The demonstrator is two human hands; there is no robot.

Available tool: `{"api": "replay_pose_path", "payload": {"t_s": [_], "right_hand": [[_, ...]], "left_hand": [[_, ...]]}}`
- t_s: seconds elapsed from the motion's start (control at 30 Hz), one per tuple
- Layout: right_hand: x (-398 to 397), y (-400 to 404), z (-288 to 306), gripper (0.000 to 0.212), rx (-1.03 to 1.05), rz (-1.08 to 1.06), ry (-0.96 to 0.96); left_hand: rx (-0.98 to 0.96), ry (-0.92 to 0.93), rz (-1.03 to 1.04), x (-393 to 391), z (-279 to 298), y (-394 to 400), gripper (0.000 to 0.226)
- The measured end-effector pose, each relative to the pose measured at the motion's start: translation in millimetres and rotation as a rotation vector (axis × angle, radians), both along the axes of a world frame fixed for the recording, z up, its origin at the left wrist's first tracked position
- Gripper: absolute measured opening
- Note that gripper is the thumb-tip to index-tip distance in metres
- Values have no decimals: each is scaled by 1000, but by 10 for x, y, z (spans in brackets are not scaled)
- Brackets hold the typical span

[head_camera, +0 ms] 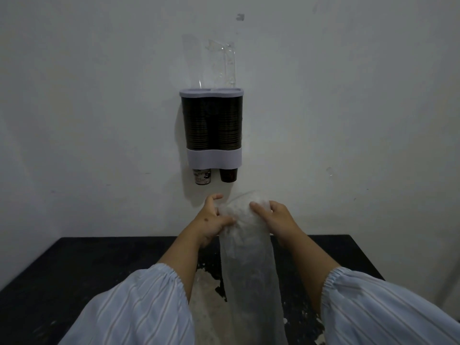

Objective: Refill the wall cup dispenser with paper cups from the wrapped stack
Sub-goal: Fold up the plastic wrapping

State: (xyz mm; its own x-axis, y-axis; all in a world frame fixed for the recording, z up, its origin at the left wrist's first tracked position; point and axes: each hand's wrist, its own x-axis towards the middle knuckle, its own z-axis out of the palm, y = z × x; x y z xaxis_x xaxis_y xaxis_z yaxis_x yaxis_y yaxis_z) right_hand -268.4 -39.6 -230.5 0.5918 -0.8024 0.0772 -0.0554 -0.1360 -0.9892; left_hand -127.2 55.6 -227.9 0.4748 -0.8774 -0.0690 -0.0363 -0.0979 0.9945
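Left hand (213,220) and right hand (276,220) both grip the top of the wrapped stack (249,257), above a black table (87,265). Dispenser (213,130) on white wall (99,95).

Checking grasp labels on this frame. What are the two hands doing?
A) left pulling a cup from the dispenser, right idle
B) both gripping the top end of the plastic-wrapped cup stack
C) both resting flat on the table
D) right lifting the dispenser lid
B: the left hand and right hand both pinch the plastic at the top of the wrapped stack, below the wall dispenser, neither touching it.
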Motion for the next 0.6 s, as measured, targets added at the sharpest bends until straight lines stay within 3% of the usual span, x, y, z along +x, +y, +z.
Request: {"api": "replay_pose_path", "payload": {"t_s": [0.23, 0.47, 0.6], "right_hand": [[-13, -1, -42, 30, 37, 30, -18], [5, 32, -30, 49, 52, 22, -34], [7, 22, -50, 56, 3, -5, -39]], "left_hand": [[-78, 36, 124, 33, -22, -23, 69], [-135, 33, 170, 58, -18, -22, 21], [-128, 15, 176, 58, -16, -49, 17]]}}
